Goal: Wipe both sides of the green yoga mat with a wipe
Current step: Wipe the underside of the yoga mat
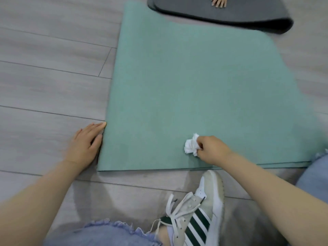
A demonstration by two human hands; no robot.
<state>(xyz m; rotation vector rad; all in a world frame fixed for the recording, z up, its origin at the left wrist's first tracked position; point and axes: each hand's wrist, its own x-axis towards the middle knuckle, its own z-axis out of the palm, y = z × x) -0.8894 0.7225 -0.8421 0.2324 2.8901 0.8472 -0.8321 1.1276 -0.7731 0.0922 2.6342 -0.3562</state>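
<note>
Green yoga mat [195, 82] lies flat on the grey plank floor [44, 68], filling the middle of the view, running from 6 o'clock up toward 12. Near edge shows stacked layers at the 5 o'clock side, so it looks folded there.

Right hand [212, 150] sits on the mat's near part, around 5 o'clock from mat centre, fingers curled round a crumpled white wipe [191, 144]. Wipe touches the mat surface, bunched up, sticking out to the hand's 9 o'clock side.

Left hand [86, 143] lies flat on the floor at 8 o'clock, fingers straight and together, holding nothing; fingertips and thumb side touch the mat's left edge.

Dark grey mat [221, 14] at 12 to 1 o'clock, overlapping the green mat's far end, one edge curled up at the right. Another person's hand [219, 1] rests on it at the top edge, fingers spread.

At 6 o'clock: a white sneaker [198, 210] with dark stripes and loose laces, just beside the mat's near edge, toe not quite on it. Frayed denim hem [115, 231] at 7 o'clock, more denim at 4 o'clock.
</note>
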